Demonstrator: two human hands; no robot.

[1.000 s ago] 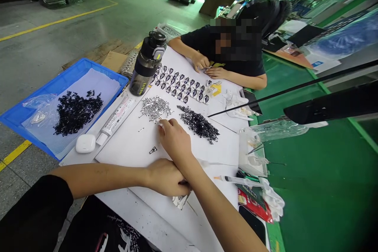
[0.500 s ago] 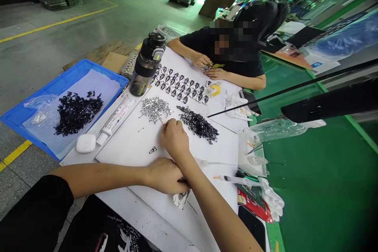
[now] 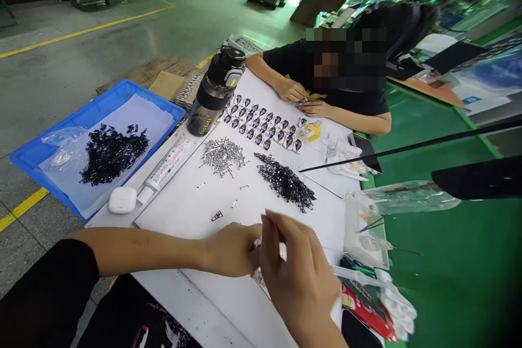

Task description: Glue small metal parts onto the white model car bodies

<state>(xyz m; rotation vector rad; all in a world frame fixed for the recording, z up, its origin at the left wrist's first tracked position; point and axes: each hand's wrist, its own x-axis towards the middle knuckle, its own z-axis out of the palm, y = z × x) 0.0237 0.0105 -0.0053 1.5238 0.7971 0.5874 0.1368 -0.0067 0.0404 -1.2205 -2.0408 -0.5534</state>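
Observation:
My left hand (image 3: pixel 230 249) rests on the white sheet (image 3: pixel 191 204) near the table's front edge, fingers curled round something small that I cannot make out. My right hand (image 3: pixel 296 269) is raised just beside it, thumb and fingers pinched together, slightly blurred; what they pinch is too small to see. A pile of small silver metal parts (image 3: pixel 222 153) and a pile of small black parts (image 3: pixel 285 180) lie further back on the sheet. A few loose single parts (image 3: pixel 217 216) lie between the piles and my hands.
A dark water bottle (image 3: pixel 216 89) stands at the sheet's far left. Beside it lie a glue tube (image 3: pixel 167 166), a white earbud case (image 3: pixel 122 199) and a blue tray (image 3: pixel 92 114) of black parts. Another person (image 3: pixel 326 73) works opposite, by rows of finished pieces (image 3: pixel 265 122). Syringes and bags lie right.
My right hand has drawn back from the silver pile to just beside my left hand. The camera view has shifted slightly.

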